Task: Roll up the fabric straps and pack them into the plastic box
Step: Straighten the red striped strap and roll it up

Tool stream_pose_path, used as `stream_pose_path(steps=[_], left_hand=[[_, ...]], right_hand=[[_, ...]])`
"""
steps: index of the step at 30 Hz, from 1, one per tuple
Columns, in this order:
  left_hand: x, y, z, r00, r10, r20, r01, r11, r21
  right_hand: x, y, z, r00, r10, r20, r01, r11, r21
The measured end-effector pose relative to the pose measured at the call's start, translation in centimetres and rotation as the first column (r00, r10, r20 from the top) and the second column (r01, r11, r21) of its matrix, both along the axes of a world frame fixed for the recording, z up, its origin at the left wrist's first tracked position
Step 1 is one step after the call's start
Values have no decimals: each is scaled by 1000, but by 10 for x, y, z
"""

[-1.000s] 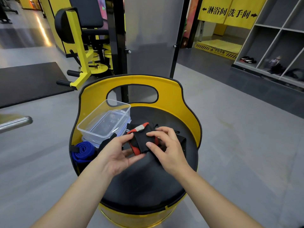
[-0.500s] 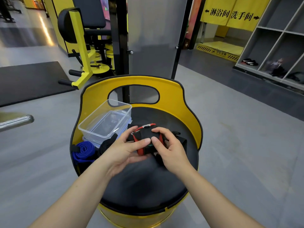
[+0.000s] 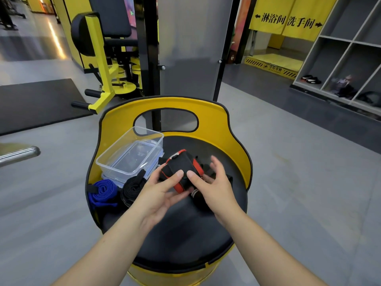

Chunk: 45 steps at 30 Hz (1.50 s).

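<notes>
Centrally, a black-and-red fabric strap, partly wound into a roll, is held above the round black seat of a yellow stool. It is pinched by the left hand, thumb on the near face and fingers underneath, so that the finished turns are presumably kept from springing open. On the right hand the thumb is pressed against the roll while the fingers are spread and straight at about 2 o'clock of it; whether anything is gripped by them cannot be told. The loose black tail of the strap is seen trailing down onto the seat at 5 o'clock of the roll, under the right hand, probably left slack to be fed into the next turn.

A clear plastic box is stood at 10 o'clock of the roll, tilted on its lid and held open side up, apparently kept within reach for packing; no strap is seen inside it. A blue strap and a black strap are laid at 8 o'clock, just beside the box, seemingly already coiled and awaiting packing.

Rolling is judged to be in hand and packing not yet begun
</notes>
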<state>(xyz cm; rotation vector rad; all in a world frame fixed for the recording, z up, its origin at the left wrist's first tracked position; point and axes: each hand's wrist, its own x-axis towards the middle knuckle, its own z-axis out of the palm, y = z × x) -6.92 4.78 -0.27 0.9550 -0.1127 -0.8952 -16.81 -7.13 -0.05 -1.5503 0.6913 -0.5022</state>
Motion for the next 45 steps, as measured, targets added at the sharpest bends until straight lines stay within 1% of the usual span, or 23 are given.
stream_pose_path(steps=[2, 4, 6, 7, 8, 10, 12, 14, 16, 18, 19, 20, 22, 24, 26, 28, 33, 37, 40, 45], left_hand=[[0, 0, 1, 1000, -21, 2, 21, 1000, 10], [2, 3, 2, 996, -68, 62, 64, 995, 71], [7, 7, 2, 971, -104, 216, 56, 975, 217], [9, 7, 2, 944, -101, 315, 4, 956, 293], [11, 8, 2, 909, -87, 409, -64, 938, 341], [14, 7, 0, 814, -74, 577, -167, 920, 354], [16, 5, -4, 713, -97, 695, -217, 912, 350], [18, 7, -14, 614, -172, 771, -220, 900, 376], [20, 10, -31, 489, -275, 828, -259, 860, 439], [21, 14, -51, 379, -407, 831, -321, 784, 531], [21, 15, -61, 342, -471, 813, -342, 744, 574], [20, 17, -72, 324, -522, 789, -342, 713, 612], [15, 17, -89, 313, -587, 747, -334, 668, 665], [9, 18, -98, 307, -601, 738, -347, 651, 675], [4, 21, -104, 326, -560, 761, -353, 675, 648], [1, 23, -109, 338, -526, 780, -355, 697, 623], [-2, 24, -120, 242, -546, 802, -416, 689, 594], [-6, 22, -124, 215, -557, 803, -437, 680, 589], [-5, 19, -127, 218, -554, 803, -432, 683, 589], [0, 22, -125, 261, -535, 804, -370, 714, 595]], right_hand=[[-1, 3, 5, 997, 67, -50, -59, 988, 142], [-2, 7, 8, 994, 112, -3, -109, 973, 204], [-3, 5, 6, 994, 85, 69, -97, 976, 193], [-3, 2, 5, 993, 72, 97, -87, 983, 160], [-4, -2, 5, 992, 68, 106, -78, 992, 101], [-3, -9, 1, 995, 37, 92, -36, 999, -9], [-3, -11, -9, 997, -2, 80, 4, 1000, -28], [-4, -11, -23, 998, -2, 60, 3, 1000, -9], [-6, -12, -43, 1000, 14, -11, -14, 999, -40], [-9, -11, -61, 987, 5, -158, -32, 986, -163], [-10, -9, -69, 973, -5, -229, -44, 977, -210], [-11, -6, -77, 962, -7, -272, -57, 972, -227], [-13, -2, -92, 946, -13, -324, -73, 966, -250], [-16, -1, -101, 934, 6, -358, -117, 951, -288], [-19, -1, -104, 918, 19, -396, -169, 922, -348], [-21, 0, -105, 916, 18, -401, -192, 898, -397], [-23, -3, -107, 923, 36, -382, -231, 848, -478], [-20, -4, -108, 921, 39, -388, -247, 828, -504], [-17, -4, -108, 918, 42, -395, -258, 820, -511], [-23, -8, -104, 898, 104, -428, -340, 782, -523]])
